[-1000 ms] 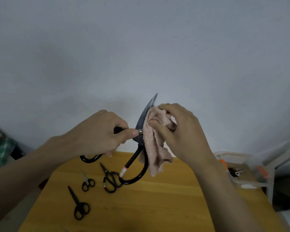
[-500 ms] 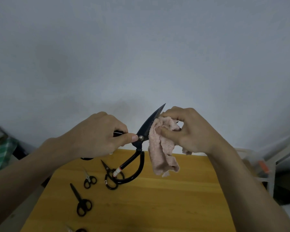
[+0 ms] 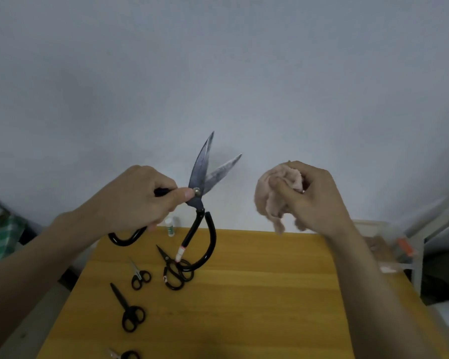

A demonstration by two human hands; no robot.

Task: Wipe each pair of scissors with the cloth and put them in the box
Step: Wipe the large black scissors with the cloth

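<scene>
Pale grey wall (image 3: pixel 218 73) fills the upper frame; a yellow-brown wooden table (image 3: pixel 257 294) takes the lower centre. Left hand (image 3: pixel 138 198), centre-left, grasps the large black-handled steel scissors (image 3: pixel 200 193) up off the table, thumb pressed just beside the pivot screw, fingers curled round one loop handle. Blades point up and are parted in a narrow V, likely so that each inner face can be reached by the cloth; the free loop hangs down over the table. Right hand (image 3: pixel 311 195), centre-right, clenches a bunched pale pink cloth (image 3: pixel 272 195), held apart from the blades with a clear gap of wall between them: no contact now. Judgement: mid-wipe on this pair, cloth off for a re-grip or for a fresh pass along the opened edges. On the table, lower left, lie unhandled pairs: small black scissors with ring handles (image 3: pixel 175 272) under the hanging loop, tiny silver-bladed scissors (image 3: pixel 139 275) beside them, slim black scissors (image 3: pixel 127 309) nearer the bottom, and part of another pair (image 3: pixel 125 354) at the bottom edge. A small white tube with green label (image 3: pixel 170 226) stands at the far table edge. Clear plastic box (image 3: pixel 389 252) sits at the right edge behind the right forearm; its contents are too blurred to name.
</scene>
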